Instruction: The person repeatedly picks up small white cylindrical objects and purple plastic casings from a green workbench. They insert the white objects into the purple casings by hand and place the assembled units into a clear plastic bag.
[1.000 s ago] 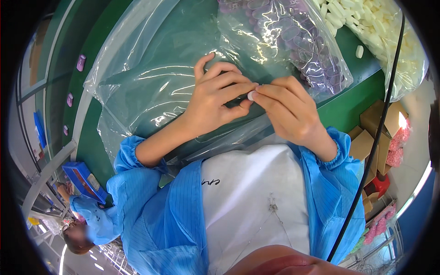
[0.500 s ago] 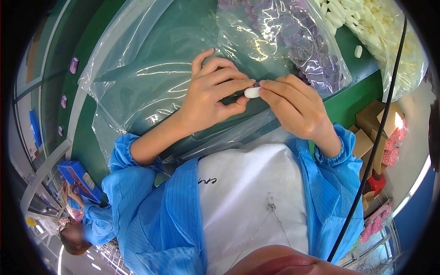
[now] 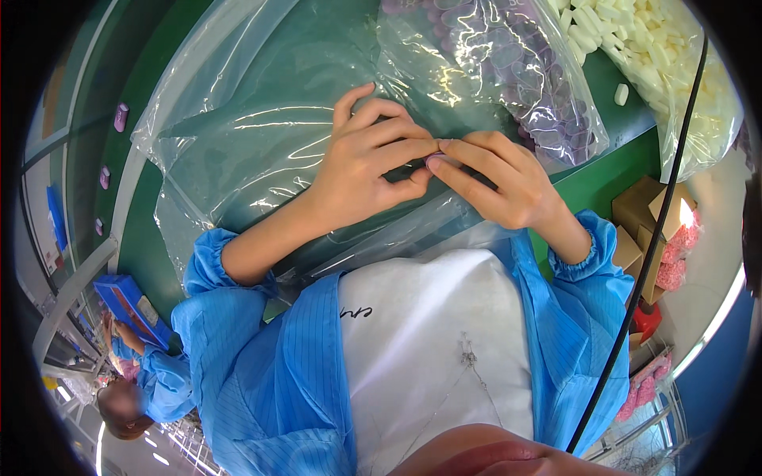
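Observation:
My left hand and my right hand meet above clear plastic sheeting. Between their fingertips is a small purple piece, mostly covered by the fingers. The left thumb and index finger pinch it from one side, while that hand's other fingers are raised and spread. From the other side the right thumb and fingers close on it. Just beyond the right hand lies a clear bag of purple oval pieces.
At the far right a clear bag holds white oval pieces; one loose white piece lies beside it. Purple pieces line the green surface at left. A co-worker sits near a blue box. Cardboard boxes stand at right, behind a black cable.
The white oval piece seen between my fingertips no longer shows; a purple surface shows there instead. My right fingers have shifted slightly left, closer to the left hand.

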Available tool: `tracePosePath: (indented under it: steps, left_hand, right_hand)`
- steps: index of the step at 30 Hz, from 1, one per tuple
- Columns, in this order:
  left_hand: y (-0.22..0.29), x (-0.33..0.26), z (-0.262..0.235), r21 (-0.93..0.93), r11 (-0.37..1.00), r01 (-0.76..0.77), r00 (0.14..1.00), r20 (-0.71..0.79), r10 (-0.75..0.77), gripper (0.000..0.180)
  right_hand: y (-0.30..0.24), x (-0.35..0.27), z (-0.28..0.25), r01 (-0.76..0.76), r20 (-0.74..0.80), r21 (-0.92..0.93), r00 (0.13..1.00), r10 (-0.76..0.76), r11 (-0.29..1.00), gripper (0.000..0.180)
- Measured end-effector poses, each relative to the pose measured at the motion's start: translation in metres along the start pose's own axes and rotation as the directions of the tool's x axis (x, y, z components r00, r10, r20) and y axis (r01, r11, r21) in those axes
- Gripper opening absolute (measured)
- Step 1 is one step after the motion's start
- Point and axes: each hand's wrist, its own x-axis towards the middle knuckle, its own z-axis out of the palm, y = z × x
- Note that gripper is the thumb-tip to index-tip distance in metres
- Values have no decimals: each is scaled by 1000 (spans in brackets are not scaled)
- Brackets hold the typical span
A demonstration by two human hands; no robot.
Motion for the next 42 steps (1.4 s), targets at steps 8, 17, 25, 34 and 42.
tracePosePath:
  steps: [8, 17, 25, 34, 42]
  left_hand:
    - [-2, -2, -6, 7, 1000, -5, 1000, 27, 5, 30]
    - [-66, 13, -114, 509, 822, 256, 909, -417, -25, 29]
    - [-259, -45, -276, 516, 726, 455, 890, -261, -373, 34]
    - [-45, 67, -30, 367, 928, 63, 980, -199, 12, 23]
    - [-43, 106, -2, 96, 926, 364, 919, -200, -340, 28]
  right_hand:
    - [3, -4, 6, 25, -73, -4, 997, -25, 1000, 31]
    - [27, -27, -94, -669, -408, -225, 725, 555, 708, 20]
    - [107, -37, -106, -666, -145, -188, 745, 651, 722, 24]
    - [123, -46, -106, -624, -117, -283, 776, 620, 728, 18]
    - [53, -31, -94, -646, -354, 231, 640, 682, 727, 16]
